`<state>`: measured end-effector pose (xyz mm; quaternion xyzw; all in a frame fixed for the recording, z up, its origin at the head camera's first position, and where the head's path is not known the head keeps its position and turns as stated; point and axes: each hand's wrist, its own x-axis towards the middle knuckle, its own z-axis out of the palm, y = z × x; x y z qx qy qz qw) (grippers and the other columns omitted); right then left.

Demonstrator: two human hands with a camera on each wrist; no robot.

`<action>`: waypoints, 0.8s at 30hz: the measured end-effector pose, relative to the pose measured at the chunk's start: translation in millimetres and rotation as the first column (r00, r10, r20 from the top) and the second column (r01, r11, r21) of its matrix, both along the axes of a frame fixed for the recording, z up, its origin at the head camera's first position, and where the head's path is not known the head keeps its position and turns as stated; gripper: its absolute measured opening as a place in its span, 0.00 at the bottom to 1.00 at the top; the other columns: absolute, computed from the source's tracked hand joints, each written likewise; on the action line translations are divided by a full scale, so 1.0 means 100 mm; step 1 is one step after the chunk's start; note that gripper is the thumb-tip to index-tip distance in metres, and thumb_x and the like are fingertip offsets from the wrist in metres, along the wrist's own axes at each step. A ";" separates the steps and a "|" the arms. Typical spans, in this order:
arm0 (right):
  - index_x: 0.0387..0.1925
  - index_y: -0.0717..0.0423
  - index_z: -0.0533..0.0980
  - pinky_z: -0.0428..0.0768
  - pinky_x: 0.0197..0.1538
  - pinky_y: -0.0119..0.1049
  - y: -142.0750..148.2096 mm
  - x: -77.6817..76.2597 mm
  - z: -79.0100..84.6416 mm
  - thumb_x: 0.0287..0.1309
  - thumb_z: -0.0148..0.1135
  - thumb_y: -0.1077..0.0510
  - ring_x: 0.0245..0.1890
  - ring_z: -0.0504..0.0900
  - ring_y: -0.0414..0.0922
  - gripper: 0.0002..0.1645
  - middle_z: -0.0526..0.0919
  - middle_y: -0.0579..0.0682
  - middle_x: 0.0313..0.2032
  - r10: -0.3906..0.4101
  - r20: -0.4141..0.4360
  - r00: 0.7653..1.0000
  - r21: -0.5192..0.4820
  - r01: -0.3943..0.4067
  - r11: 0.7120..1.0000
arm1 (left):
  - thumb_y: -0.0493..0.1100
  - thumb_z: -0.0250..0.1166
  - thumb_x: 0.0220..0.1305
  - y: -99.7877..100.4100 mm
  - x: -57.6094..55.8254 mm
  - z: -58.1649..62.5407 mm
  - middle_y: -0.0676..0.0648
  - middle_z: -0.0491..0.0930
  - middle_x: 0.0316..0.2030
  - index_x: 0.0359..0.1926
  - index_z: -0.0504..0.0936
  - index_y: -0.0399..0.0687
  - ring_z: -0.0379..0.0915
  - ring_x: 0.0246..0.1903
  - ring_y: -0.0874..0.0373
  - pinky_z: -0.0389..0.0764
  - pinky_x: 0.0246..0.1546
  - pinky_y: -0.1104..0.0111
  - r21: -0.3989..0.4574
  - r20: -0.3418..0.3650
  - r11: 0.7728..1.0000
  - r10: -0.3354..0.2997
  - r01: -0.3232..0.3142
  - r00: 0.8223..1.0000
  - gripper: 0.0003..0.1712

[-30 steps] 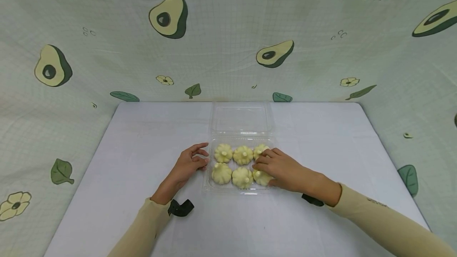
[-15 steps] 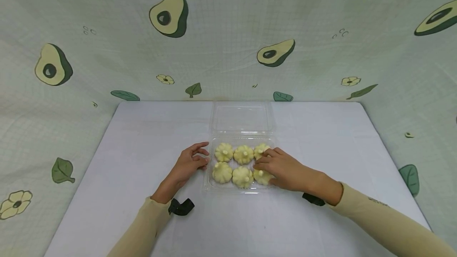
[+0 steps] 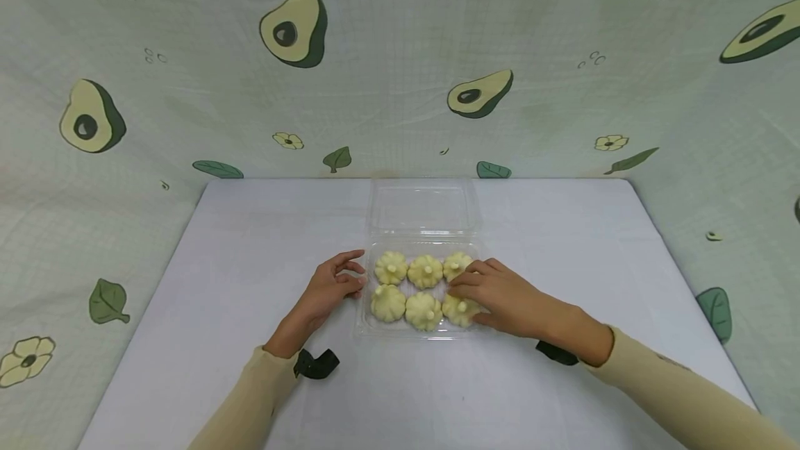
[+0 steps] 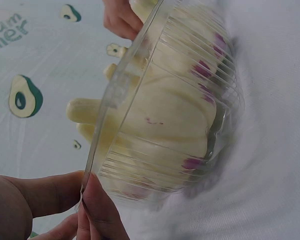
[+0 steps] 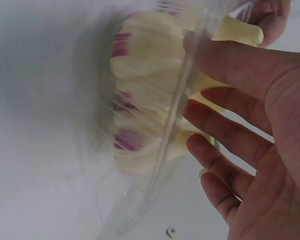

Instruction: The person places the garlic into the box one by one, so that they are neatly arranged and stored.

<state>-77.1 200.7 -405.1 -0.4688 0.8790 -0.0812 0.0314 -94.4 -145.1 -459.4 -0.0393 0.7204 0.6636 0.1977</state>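
Observation:
Several pale garlic bulbs (image 3: 424, 310) stand in two rows, stems up, inside a clear plastic clamshell container (image 3: 400, 334). At its left side my left hand (image 3: 328, 288) pinches the rim (image 4: 96, 145) between thumb and fingers, as the left wrist view shows. My right hand (image 3: 509, 299) reaches over the container's right side, partly covering the front right bulb (image 3: 458, 311). In the right wrist view its fingers (image 5: 227, 117) are spread and loosely bent beside the bulbs, the thumb overlapping the rim. Purple patches mark the bulbs' lower sides.
The container's hinged lid (image 3: 423, 207) lies folded back toward the rear edge of the white table (image 3: 275, 228). Behind and at both sides hangs a pale cloth (image 3: 387, 40) printed with avocados. A black strap (image 3: 317, 364) sits at the left wrist.
My right hand has drawn slightly right and back from the front right bulb, so more of that bulb shows. The left hand keeps its place at the rim.

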 end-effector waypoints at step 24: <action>0.59 0.60 0.83 0.76 0.60 0.59 0.40 -0.13 0.11 0.56 0.80 0.53 0.58 0.80 0.59 0.30 0.83 0.57 0.62 -0.270 -0.189 0.944 -0.251 0.220 0.943 | 0.27 0.64 0.73 0.00 0.01 0.01 0.40 0.74 0.52 0.77 0.66 0.34 0.77 0.32 0.63 0.83 0.36 0.72 0.005 -0.007 1.000 -0.009 0.009 1.000 0.35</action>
